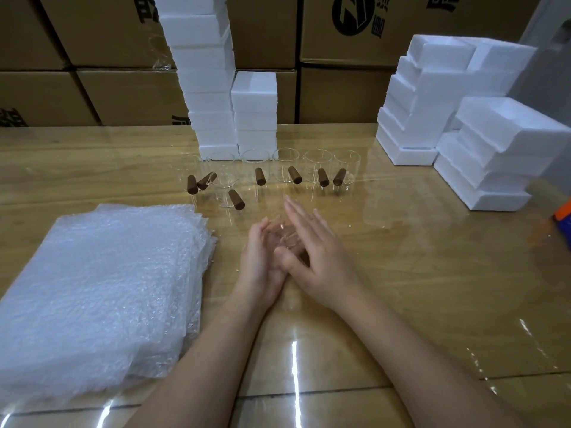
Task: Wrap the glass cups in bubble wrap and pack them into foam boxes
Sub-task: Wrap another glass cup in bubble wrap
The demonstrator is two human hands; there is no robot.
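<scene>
A clear glass cup with a brown handle sits between my two hands above the middle of the wooden table. My left hand cradles it from the left, palm turned right and fingers lightly curled round it. My right hand lies over the cup with straight fingers; most of the cup is hidden. A thick stack of bubble wrap sheets lies to the left. Several more glass cups with brown handles stand in a row farther back. White foam boxes are stacked at the right.
A tall tower of foam boxes and a shorter stack stand right behind the cup row. Another foam pile is at the back right. Cardboard cartons wall off the rear. An orange and blue object pokes in at the right edge.
</scene>
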